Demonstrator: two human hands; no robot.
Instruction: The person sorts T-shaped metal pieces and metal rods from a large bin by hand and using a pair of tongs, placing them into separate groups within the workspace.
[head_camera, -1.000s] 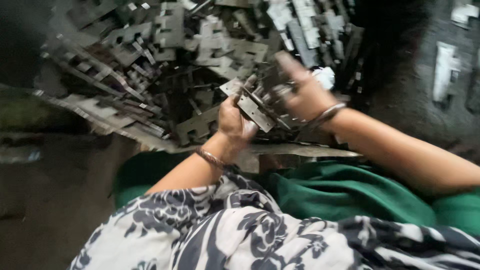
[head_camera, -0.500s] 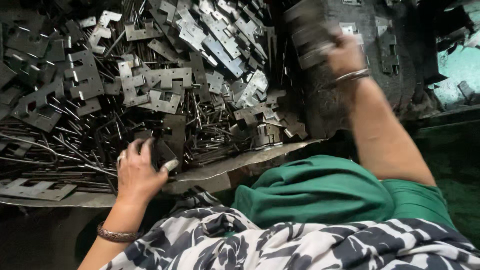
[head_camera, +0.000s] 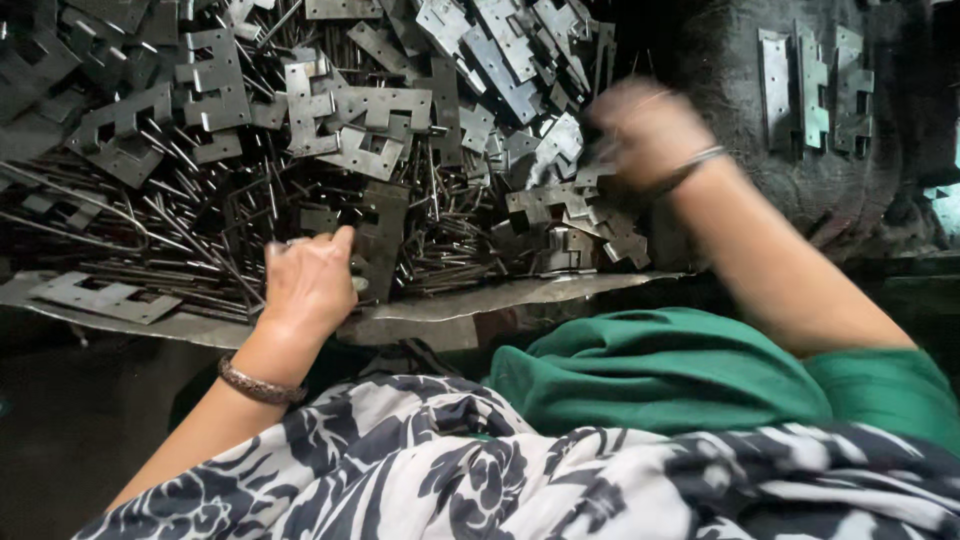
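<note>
A big heap of grey metal hinge plates (head_camera: 370, 110) lies before me, mixed with many thin metal pins (head_camera: 190, 235). My left hand (head_camera: 305, 285), with a brown bangle on the wrist, rests at the heap's near edge. Its fingers are curled around a dark hinge plate (head_camera: 382, 245) that stands upright among the pins. My right hand (head_camera: 645, 130) hovers over the right side of the heap, just above a cluster of small plates (head_camera: 570, 215). It is blurred by motion, so its fingers and anything in them cannot be made out.
The heap sits on a bent metal sheet (head_camera: 500, 295). A few finished hinges (head_camera: 810, 90) lie in a row on a dark sack at the upper right. Green cloth (head_camera: 680, 370) and black-and-white patterned fabric (head_camera: 450, 480) cover my lap below.
My right hand has come back from the dark sack on the right to the heap's right side. My left hand has stayed at the heap's near edge with a dark plate.
</note>
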